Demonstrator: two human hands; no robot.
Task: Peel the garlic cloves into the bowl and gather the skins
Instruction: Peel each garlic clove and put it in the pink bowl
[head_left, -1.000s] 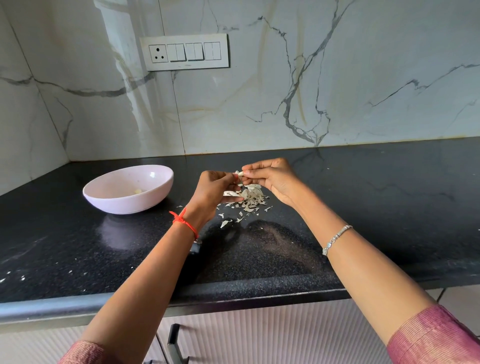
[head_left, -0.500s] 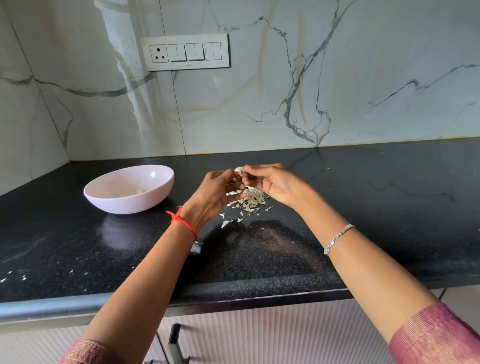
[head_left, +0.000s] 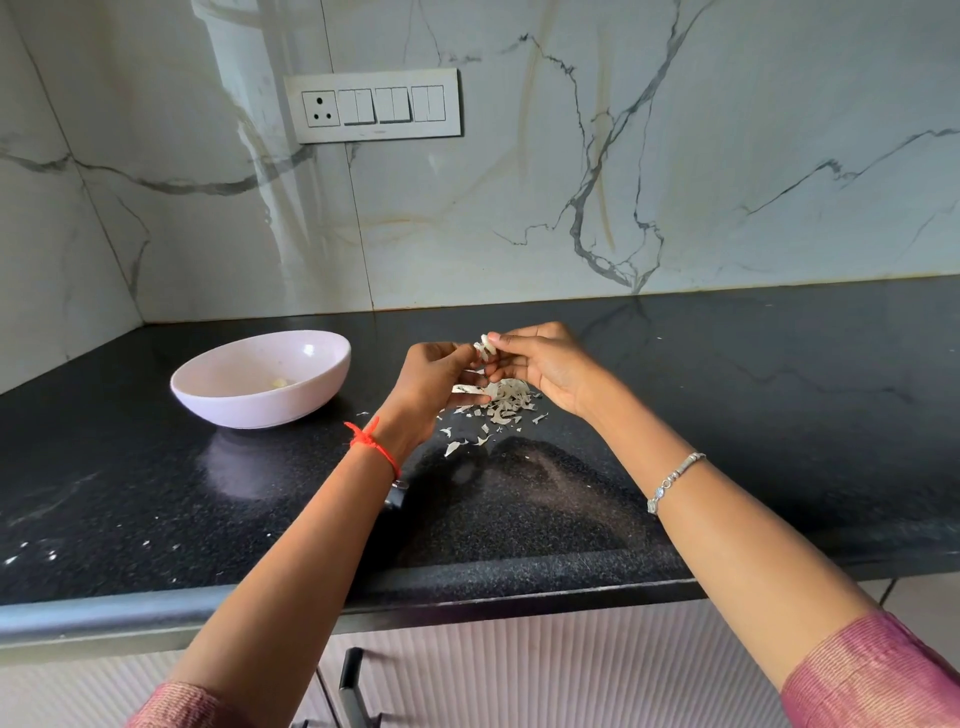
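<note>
Between fingers (head_left: 521, 339), seemingly garlic clove (head_left: 485, 347).

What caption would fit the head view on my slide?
The left hand and right hand peel a garlic clove above the skins on a black counter, pink bowl to their left.

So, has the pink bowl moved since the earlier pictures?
No. The bowl keeps the same spot, below and left of the switch plate.

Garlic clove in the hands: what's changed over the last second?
The right hand has rolled its palm toward the camera, turning the small white garlic clove against the left hand; papery skin now flares off it. Both hands keep their pinch. The pale pink bowl and the heap of skins stayed put.
</note>
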